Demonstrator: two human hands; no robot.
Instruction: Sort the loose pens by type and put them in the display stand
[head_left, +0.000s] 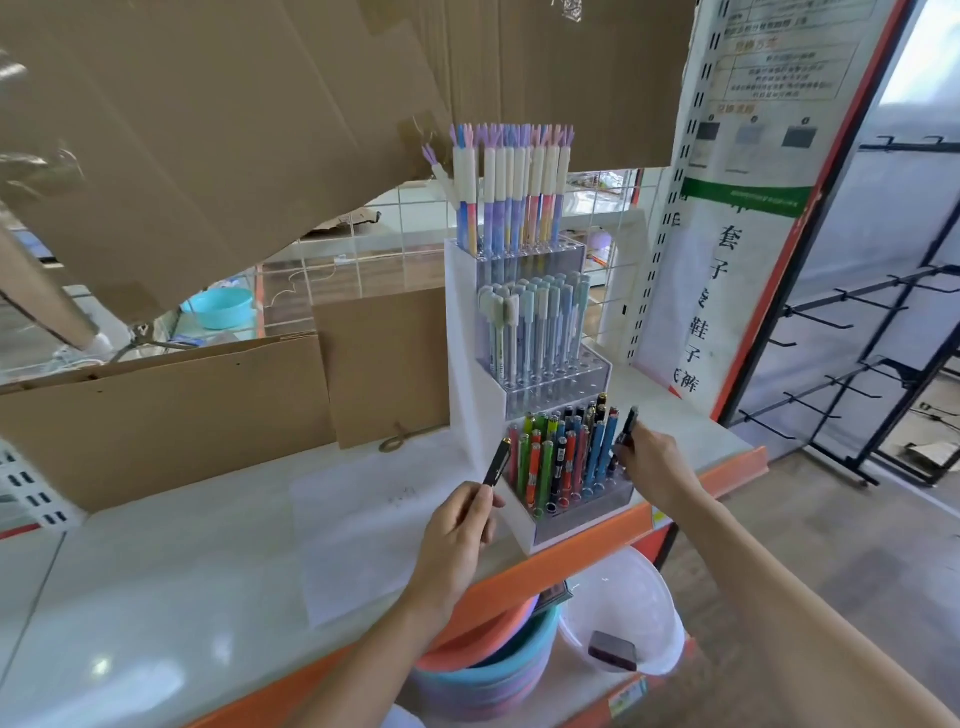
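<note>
A white three-tier display stand (475, 364) sits on the shelf top. Its top tier holds pastel pens with forked caps (511, 192), the middle tier pale blue pens (540, 327), and the bottom tier several coloured pens (558, 457). My left hand (457, 535) grips a black pen (497, 462) with a gold end, tilted just left of the bottom tier. At that tier's right edge, my right hand (652, 462) pinches another black pen (627, 428), upright.
Cardboard sheets (171, 415) lean behind the white shelf top (156, 571), left of the stand. Stacked plastic basins (488, 665) and a white basin (623, 608) sit below the orange shelf edge. A black hook rack (862, 384) stands to the right.
</note>
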